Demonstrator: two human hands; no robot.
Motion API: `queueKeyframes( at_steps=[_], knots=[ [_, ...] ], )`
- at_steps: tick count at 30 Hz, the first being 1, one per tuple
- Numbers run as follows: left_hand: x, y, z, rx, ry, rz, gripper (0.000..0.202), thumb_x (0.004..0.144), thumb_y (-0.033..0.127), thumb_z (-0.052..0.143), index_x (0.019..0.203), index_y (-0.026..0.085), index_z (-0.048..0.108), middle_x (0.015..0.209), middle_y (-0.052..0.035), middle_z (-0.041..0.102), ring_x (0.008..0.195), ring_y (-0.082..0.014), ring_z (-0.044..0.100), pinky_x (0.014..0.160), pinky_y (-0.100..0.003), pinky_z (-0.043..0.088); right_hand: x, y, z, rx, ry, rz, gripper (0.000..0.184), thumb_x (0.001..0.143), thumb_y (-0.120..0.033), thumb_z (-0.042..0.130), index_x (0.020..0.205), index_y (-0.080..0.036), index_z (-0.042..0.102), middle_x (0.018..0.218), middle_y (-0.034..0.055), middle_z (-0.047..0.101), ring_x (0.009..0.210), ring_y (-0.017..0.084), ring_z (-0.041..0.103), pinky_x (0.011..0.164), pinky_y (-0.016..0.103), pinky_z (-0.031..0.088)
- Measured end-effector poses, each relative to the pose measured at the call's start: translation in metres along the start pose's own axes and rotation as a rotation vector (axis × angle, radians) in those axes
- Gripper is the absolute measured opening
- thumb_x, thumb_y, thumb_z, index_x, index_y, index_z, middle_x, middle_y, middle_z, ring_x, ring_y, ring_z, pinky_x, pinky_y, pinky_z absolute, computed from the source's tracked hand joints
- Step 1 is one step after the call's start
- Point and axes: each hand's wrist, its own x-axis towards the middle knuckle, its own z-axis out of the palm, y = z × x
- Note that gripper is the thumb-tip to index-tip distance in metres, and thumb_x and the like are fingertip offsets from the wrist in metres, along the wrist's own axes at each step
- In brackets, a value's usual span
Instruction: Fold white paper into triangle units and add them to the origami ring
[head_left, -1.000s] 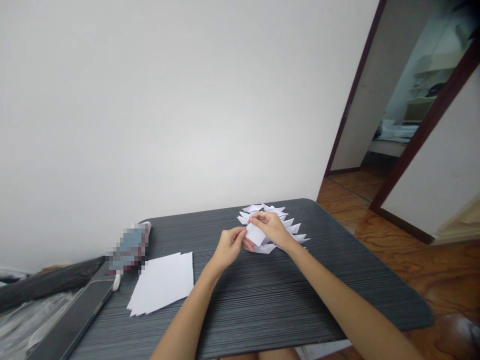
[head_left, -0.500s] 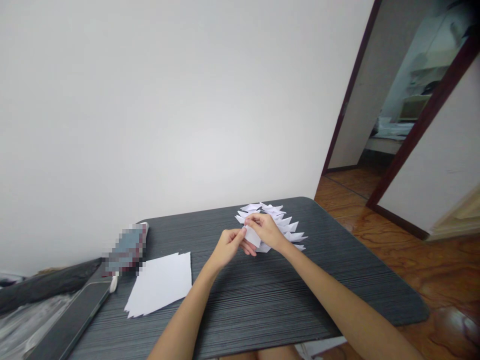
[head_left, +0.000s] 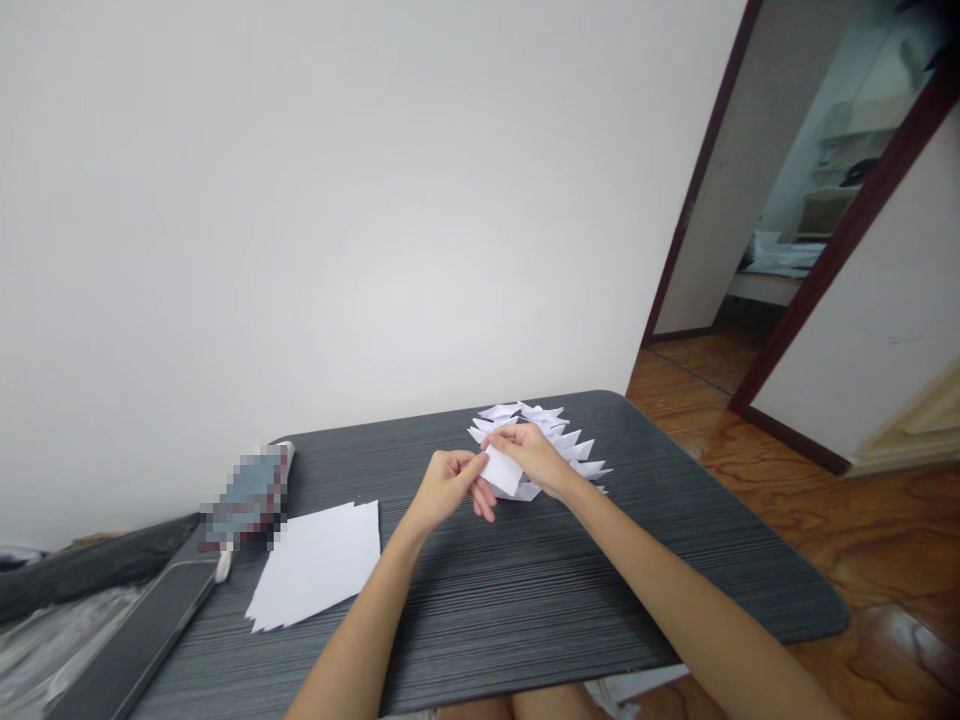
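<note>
Pinching a folded white paper (head_left: 502, 474) with left hand (head_left: 448, 486) and right hand (head_left: 534, 458) at the frame's lower centre, near paper boats (head_left: 579, 450) on the surface (head_left: 495, 620), with paper sheets (head_left: 322, 562) at lower left.

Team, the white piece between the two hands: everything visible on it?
The white piece looks like plain paper, small and roughly four-sided, with straight edges and one flat face showing. It sits tilted over the dark table, in front of some folded white papers. The left hand meets its left corner; the right hand grips its upper edge. Its underside is hidden.
</note>
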Motion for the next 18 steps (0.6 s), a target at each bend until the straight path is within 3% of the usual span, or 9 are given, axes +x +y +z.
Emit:
queueKeyframes(
  at_steps=[5, 12, 18],
  knots=[
    [-0.001, 0.002, -0.004, 0.032, 0.028, -0.013, 0.038, 0.077, 0.042, 0.049, 0.055, 0.011, 0.046, 0.043, -0.0056, 0.06, 0.033, -0.0136, 0.056, 0.033, -0.018, 0.037, 0.0, 0.001, -0.004, -0.029, -0.049, 0.079, 0.032, 0.064, -0.041, 0.062, 0.067, -0.009, 0.06, 0.053, -0.0009, 0.054, 0.047, 0.007, 0.045, 0.047, 0.02, 0.032],
    [-0.004, -0.001, -0.011, 0.148, -0.014, -0.022, 0.036, 0.077, 0.041, 0.048, 0.054, 0.013, 0.043, 0.043, -0.0039, 0.06, 0.033, -0.0123, 0.056, 0.031, -0.016, 0.035, -0.001, -0.001, -0.003, -0.089, -0.13, 0.05, 0.032, 0.068, -0.041, 0.058, 0.059, -0.01, 0.057, 0.049, -0.002, 0.051, 0.045, 0.007, 0.043, 0.045, 0.019, 0.03],
    [-0.004, -0.006, -0.013, 0.3, 0.068, 0.054, 0.036, 0.078, 0.043, 0.046, 0.058, 0.013, 0.047, 0.039, 0.0024, 0.052, 0.028, -0.0075, 0.049, 0.028, -0.014, 0.028, -0.006, -0.006, 0.004, -0.095, -0.189, 0.032, 0.028, 0.071, -0.037, 0.056, 0.062, -0.01, 0.058, 0.05, -0.0013, 0.054, 0.044, 0.007, 0.047, 0.043, 0.019, 0.034]
  ],
)
